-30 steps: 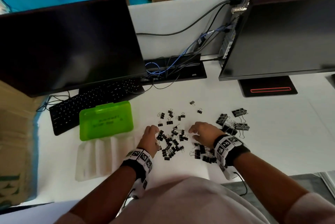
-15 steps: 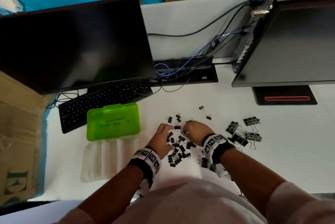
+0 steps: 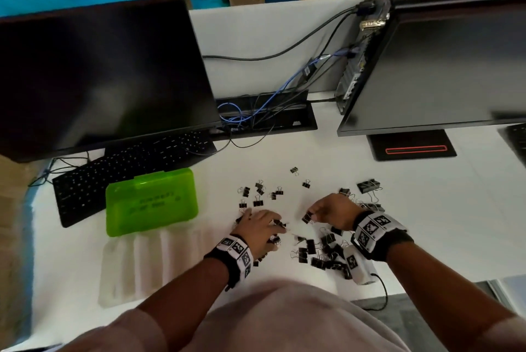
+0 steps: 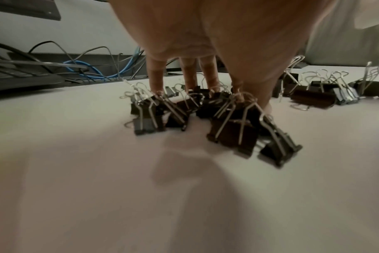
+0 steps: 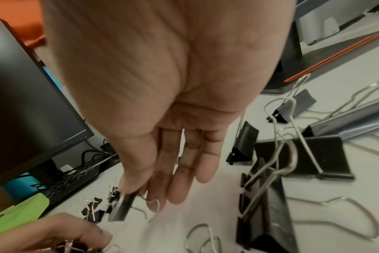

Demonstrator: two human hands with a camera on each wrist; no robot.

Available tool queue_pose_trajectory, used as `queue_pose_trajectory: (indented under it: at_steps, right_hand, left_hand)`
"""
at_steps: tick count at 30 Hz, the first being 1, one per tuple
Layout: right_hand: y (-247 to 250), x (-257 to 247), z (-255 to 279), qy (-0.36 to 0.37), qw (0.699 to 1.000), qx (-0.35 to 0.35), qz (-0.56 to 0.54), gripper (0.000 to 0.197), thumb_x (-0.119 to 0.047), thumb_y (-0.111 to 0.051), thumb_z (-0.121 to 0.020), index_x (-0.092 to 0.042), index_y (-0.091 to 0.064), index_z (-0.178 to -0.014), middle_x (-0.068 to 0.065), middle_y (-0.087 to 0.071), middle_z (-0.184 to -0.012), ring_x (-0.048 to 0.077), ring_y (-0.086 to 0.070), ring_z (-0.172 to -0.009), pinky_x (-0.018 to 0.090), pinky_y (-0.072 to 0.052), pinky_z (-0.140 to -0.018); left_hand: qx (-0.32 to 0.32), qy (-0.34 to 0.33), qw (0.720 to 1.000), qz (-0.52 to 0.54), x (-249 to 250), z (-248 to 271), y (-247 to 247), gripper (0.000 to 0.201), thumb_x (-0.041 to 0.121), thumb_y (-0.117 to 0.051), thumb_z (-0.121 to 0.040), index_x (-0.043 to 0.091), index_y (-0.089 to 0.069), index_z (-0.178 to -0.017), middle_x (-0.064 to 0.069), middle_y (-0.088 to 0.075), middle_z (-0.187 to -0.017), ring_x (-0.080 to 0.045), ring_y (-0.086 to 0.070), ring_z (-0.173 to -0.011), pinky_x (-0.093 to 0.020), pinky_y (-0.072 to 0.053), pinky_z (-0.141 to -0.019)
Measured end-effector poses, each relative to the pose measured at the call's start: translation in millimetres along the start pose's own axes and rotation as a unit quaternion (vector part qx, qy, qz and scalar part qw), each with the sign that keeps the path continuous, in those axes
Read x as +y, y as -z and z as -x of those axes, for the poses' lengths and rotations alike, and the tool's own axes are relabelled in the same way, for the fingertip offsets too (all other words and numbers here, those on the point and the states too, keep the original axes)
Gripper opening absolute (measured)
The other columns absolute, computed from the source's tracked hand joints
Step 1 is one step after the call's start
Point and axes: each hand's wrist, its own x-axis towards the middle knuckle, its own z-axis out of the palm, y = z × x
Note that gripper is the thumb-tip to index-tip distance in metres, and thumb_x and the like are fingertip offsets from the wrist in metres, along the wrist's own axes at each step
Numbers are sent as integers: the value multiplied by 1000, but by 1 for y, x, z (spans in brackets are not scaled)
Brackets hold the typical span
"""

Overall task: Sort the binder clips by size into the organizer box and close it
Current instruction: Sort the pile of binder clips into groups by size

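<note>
Black binder clips lie on the white desk: small clips (image 3: 257,195) at the centre, medium clips (image 3: 318,252) near my right wrist, large clips (image 3: 368,186) at the right. My left hand (image 3: 264,223) rests palm down with straight fingers (image 4: 156,82) pressing on a cluster of small clips (image 4: 184,111). My right hand (image 3: 313,215) pinches one medium clip (image 3: 306,218) between thumb and forefinger, just above the desk; the right wrist view shows that clip (image 5: 122,208) too. The organizer box lies open at the left, green lid (image 3: 150,203) behind its clear tray (image 3: 128,266).
A dark monitor (image 3: 99,75) and a black keyboard (image 3: 128,169) stand behind the box. A second monitor (image 3: 441,66) on a stand (image 3: 412,149) is at the right. A cable tray (image 3: 267,112) lies at the back centre. The desk's front edge runs close under my right forearm.
Both hands met over the small clips half a second ago. Now the right hand has drawn back to the right with a medium clip pinched; the left stays on the small clips.
</note>
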Motion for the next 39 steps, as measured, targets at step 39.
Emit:
queue_pose_trajectory:
  at_steps: [39]
  right_hand:
    - [-16,-47,-27,73,957,-178,218,45,-2,-64,-74,-26,-62,-113,-7,-64,-108,14,-59,-94,25,-45,-85]
  left_hand:
    - [32,-27,998,-51,-12,6,-1,48,37,-54,-89,30,-42,-135,2,-28,-150,-23,-11,-143,-54,1,-116]
